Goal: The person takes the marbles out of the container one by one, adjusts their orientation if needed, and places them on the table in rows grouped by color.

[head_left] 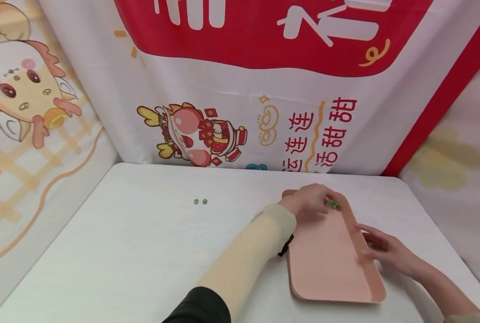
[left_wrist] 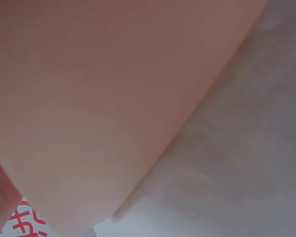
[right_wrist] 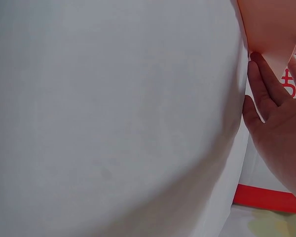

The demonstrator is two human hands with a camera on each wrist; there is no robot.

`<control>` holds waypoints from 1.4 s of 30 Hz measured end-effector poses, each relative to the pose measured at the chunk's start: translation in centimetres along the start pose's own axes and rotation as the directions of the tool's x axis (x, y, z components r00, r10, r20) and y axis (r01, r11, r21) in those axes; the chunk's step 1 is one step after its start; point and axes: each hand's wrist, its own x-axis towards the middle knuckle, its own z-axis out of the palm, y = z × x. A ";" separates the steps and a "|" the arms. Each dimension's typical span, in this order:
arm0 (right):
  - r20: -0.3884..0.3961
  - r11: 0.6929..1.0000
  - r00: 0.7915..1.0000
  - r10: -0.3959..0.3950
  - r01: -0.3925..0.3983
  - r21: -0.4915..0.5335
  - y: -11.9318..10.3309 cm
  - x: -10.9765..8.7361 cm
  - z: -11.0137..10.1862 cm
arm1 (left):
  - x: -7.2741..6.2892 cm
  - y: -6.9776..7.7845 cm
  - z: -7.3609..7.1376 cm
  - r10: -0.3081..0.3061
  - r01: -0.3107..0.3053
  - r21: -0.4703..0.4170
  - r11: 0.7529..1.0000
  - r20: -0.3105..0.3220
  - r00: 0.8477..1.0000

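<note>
A pink rectangular tray lies at the right of the table in the head view. My left hand reaches over its far end, fingers curled down, with a small green marble at the fingertips. Close beside them, green marbles sit together in the far right corner of the tray. My right hand touches the tray's right outer wall, its fingers fairly straight in the right wrist view. Pink tray surface fills much of the left wrist view; the left fingertips are hidden there.
Two green marbles lie side by side on the white table, left of the tray. Behind the table hangs a white and red printed cloth. More printed cloth covers the left side.
</note>
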 end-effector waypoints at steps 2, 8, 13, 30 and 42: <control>0.000 1.000 1.000 0.005 -0.005 -0.006 -0.2 0.0 0.1 | -0.1 0.0 0.0 -0.003 0.003 -0.003 1.000 0.000 1.000; -0.012 0.997 0.997 0.078 -0.079 -0.015 -0.5 -0.3 0.2 | -0.1 0.0 0.5 -0.017 0.017 -0.026 1.000 0.019 1.000; -0.022 1.000 1.000 0.017 -0.018 -0.015 -0.1 -0.6 0.1 | -0.4 0.4 0.9 -0.061 0.062 -0.054 0.997 0.023 0.998; -0.020 1.000 1.000 -0.014 0.013 -0.027 -0.5 0.0 0.1 | 0.8 -0.2 1.7 0.012 -0.013 0.043 0.999 0.031 0.999; -0.018 1.000 0.999 -0.031 0.031 -0.003 0.1 -0.3 0.1 | 1.3 0.5 2.5 0.082 -0.086 0.139 0.987 0.032 0.996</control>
